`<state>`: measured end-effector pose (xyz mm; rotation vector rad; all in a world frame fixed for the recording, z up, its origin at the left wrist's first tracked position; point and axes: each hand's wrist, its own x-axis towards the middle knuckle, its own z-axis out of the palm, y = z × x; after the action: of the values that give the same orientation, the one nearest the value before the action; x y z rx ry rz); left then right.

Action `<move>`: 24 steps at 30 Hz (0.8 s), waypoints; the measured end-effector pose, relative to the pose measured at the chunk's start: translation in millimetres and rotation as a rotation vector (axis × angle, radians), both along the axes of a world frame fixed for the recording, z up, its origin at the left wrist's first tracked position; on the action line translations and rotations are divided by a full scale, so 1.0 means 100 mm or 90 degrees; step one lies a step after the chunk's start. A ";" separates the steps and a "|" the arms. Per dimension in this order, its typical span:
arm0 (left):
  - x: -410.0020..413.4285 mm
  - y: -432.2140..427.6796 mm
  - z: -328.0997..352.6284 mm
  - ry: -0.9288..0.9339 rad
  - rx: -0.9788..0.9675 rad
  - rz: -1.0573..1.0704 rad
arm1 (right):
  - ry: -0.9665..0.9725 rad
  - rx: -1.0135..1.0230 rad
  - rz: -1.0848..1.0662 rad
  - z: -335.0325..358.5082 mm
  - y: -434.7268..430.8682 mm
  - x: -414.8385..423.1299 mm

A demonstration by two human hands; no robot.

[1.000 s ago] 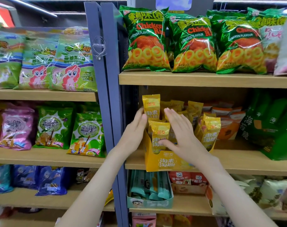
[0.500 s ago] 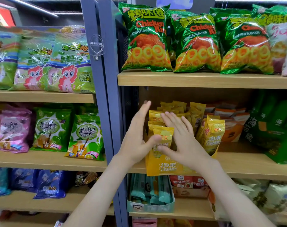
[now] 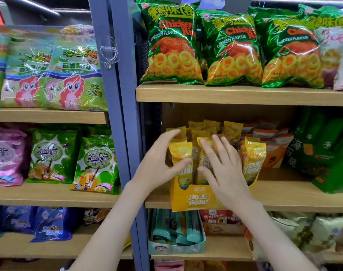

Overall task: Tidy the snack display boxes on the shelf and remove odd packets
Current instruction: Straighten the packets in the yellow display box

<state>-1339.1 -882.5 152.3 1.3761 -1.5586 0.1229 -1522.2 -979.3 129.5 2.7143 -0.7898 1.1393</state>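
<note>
Squaring packets: left hand (image 3: pixel 158 165) grip pinches front yellow packet (image 3: pixel 181 163); right hand (image 3: pixel 225 173) fingers spread flat (steadying), 3 o'clock beside.

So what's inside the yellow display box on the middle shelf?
The yellow display box holds upright yellow packets, several rows deep. The left hand and right hand cover parts of the front ones; the box wall hides their bottoms.
</note>
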 end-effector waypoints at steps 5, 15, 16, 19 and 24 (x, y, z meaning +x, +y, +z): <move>-0.10 0.00 -0.05 -0.141 -0.103 0.062 | -0.078 -0.021 -0.068 -0.04 0.09 0.06; -0.29 -0.08 -0.18 -0.248 -0.114 0.156 | -0.169 0.057 0.051 -0.03 0.20 0.14; -0.29 -0.06 -0.19 -0.264 -0.126 0.161 | -0.194 0.039 0.063 -0.01 0.22 0.13; -0.31 -0.04 -0.22 -0.290 -0.138 0.193 | -0.290 -0.041 0.098 0.09 0.26 0.06; -0.46 0.04 -0.20 -0.257 -0.093 0.250 | -0.389 -0.178 0.186 0.26 0.33 -0.15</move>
<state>-1385.3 -878.1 132.3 1.5915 -1.5400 0.7798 -1537.6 -946.3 155.7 2.3042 -0.2377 2.0171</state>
